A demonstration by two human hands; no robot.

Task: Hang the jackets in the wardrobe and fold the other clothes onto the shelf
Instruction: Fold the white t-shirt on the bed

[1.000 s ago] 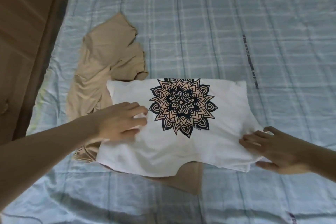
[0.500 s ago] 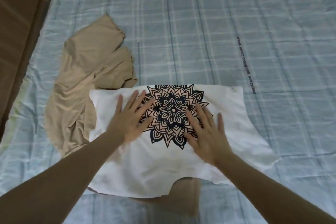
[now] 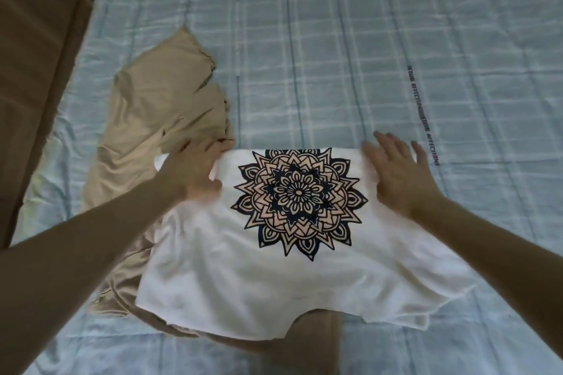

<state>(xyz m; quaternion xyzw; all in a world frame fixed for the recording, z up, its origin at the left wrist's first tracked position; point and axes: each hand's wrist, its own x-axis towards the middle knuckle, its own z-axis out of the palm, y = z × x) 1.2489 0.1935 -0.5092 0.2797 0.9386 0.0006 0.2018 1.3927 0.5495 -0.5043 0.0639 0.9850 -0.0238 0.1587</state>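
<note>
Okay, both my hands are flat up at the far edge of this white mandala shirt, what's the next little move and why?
Probably pinch the far corners and fold that edge toward you. The left hand and right hand lie open on the white shirt at its far corners, gripping nothing. The shirt looks smoothed out but is still wide, and it lies partly on the tan garment.

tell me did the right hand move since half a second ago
Yes. The right hand slid off the mandala print outward to the white shirt's far right corner.
</note>
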